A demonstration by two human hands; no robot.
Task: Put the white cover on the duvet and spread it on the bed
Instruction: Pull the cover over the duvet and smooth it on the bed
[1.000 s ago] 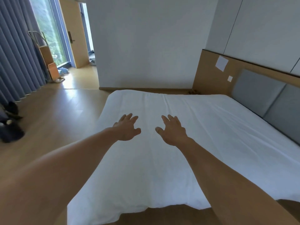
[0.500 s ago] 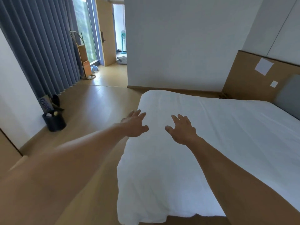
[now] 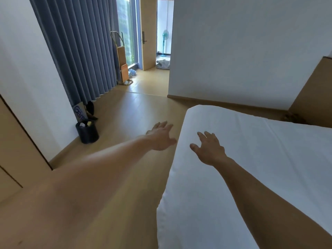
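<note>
The white covered duvet (image 3: 251, 159) lies spread flat over the bed, filling the right half of the view, with its edge hanging down at the left side. My right hand (image 3: 209, 149) is stretched out over the duvet near that left edge, fingers straight and spread, holding nothing. My left hand (image 3: 160, 137) reaches forward just beyond the bed's left edge, over the wooden floor, fingers straight and empty. I cannot tell whether the right palm touches the cloth.
A wooden floor (image 3: 125, 114) runs left of the bed. A black bin (image 3: 87, 132) stands by the white wall below blue curtains (image 3: 80, 47). A wooden headboard panel (image 3: 312, 90) is at the right. A doorway with a fan (image 3: 165, 42) lies beyond.
The view has swung left, so the bed now sits at the right. My left hand has moved off the duvet to beyond its left edge; both hands stay flat and empty.
</note>
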